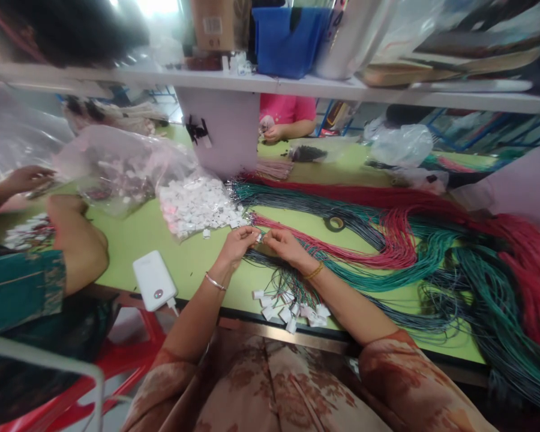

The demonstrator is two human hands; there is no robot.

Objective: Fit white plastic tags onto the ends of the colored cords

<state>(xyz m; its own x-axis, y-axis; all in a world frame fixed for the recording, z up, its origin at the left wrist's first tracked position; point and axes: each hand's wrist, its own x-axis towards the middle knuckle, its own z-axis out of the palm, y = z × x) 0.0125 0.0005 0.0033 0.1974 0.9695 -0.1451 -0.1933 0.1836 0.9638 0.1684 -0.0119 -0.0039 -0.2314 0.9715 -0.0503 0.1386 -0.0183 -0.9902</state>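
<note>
Hands meeting above the green worktop (130, 237): left hand (238, 243) and right hand (284, 243) both pinched shut, fingertips almost touching, on a small white connector (259, 237) at the end of thin wires (297, 240). Just below the wrists, near the worktop's front edge, a cluster of finished wires with white connectors (292, 309). To the left, a spilled bag of white connectors (195, 207) and a white power bank (154, 281); to the right, long red and green wire bundles (414, 240).
</note>
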